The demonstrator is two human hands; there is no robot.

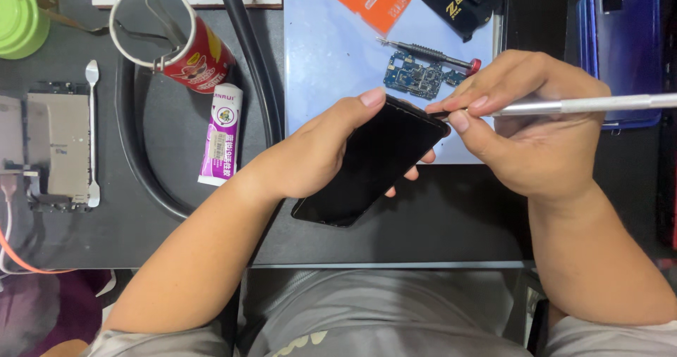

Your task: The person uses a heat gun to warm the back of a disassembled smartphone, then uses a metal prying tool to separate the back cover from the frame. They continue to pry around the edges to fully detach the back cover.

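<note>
While the left hand (317, 152) grips the phone (370, 163), the right hand (522, 117) pinches a metal tool (599, 105), tip hidden.

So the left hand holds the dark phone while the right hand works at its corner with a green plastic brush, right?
Not quite: the head view shows the right hand holding a slim silver metal tool, not a green brush. Otherwise correct: the left hand holds the dark phone.

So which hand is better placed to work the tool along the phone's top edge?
Right. The right hand holds the metal tool with its tip at the phone's top corner; the left hand is busy gripping the phone.
</note>
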